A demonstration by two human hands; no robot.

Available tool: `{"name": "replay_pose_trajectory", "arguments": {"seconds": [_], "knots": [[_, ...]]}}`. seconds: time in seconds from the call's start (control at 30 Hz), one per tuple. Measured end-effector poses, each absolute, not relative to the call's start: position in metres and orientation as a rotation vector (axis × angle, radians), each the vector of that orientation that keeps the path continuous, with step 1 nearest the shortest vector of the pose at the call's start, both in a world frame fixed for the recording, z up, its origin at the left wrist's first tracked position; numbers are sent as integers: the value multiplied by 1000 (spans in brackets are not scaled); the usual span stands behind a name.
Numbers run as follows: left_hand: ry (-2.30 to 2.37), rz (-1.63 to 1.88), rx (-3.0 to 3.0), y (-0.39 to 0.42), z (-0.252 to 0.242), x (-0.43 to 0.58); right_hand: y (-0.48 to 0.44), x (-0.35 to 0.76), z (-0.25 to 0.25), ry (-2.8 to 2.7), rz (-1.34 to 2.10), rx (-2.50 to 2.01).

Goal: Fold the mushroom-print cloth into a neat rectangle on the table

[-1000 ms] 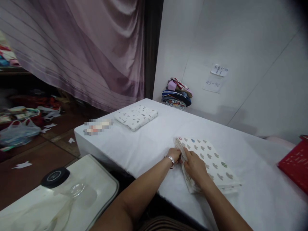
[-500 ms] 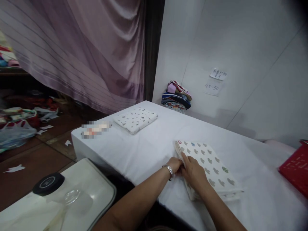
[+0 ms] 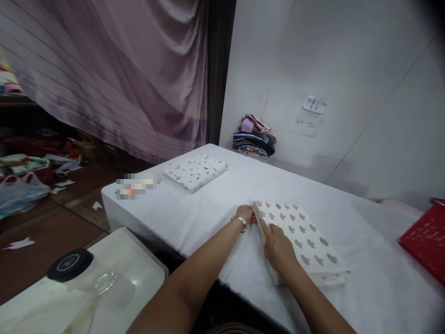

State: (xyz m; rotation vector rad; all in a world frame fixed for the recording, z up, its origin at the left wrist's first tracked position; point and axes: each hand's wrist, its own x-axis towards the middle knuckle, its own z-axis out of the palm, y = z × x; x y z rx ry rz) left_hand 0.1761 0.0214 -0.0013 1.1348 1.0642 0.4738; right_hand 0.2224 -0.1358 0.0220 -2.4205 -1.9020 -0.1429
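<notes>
- Head view: the left hand [image 3: 246, 213] touched the far left edge of a folded cream fabric [image 3: 306, 239] with grey motifs; whether it gripped could not be told.
- The right hand [image 3: 280, 248] lay on the fabric's left side, forefinger extended; any thumb pinch was hidden.
- Beneath them spread a white cloth-covered worktop [image 3: 208, 218].
- Beyond the left hand lay a folded white cloth [image 3: 196, 171] with dark prints.

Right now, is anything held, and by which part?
Can't tell; the left hand is at the left edge of the nearer folded cloth, the right hand on top.
</notes>
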Motion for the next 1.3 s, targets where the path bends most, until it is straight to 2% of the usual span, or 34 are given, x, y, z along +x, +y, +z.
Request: {"name": "replay_pose_trajectory", "arguments": {"seconds": [0.47, 1.0, 1.3], "knots": [[1158, 629, 1511, 33, -19, 183, -138, 222, 15, -1894, -190, -2410], [1259, 530, 1782, 39, -12, 190, -137, 222, 13, -1880, -248, -2355], [1164, 691, 1824, 33, -13, 186, -124, 247, 36, -1758, 102, -2183]]}}
